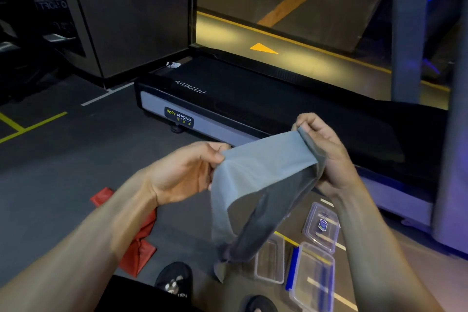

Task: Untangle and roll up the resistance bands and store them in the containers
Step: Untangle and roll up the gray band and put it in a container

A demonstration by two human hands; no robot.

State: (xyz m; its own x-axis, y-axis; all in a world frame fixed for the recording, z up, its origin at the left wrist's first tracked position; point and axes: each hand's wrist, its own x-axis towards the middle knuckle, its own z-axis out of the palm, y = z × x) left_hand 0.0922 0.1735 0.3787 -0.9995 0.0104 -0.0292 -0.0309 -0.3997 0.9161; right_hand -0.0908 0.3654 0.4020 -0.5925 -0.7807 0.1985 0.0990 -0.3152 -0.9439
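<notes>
Black treadmill [253, 106] stands on the gym floor [63, 159] ahead. Held in the air, a grey resistance band [253, 180] is pinched by the left hand [187, 170] and right hand [321, 144], its knotted end dangling over clear containers [314, 268]. A red band [139, 246] lies on the floor.

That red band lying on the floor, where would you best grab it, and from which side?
Grab the red band at its pinched, knot-like waist, reaching down from above. It lies flat on the floor, and the bunched middle is likely the easiest part for a grip to close around.
</notes>
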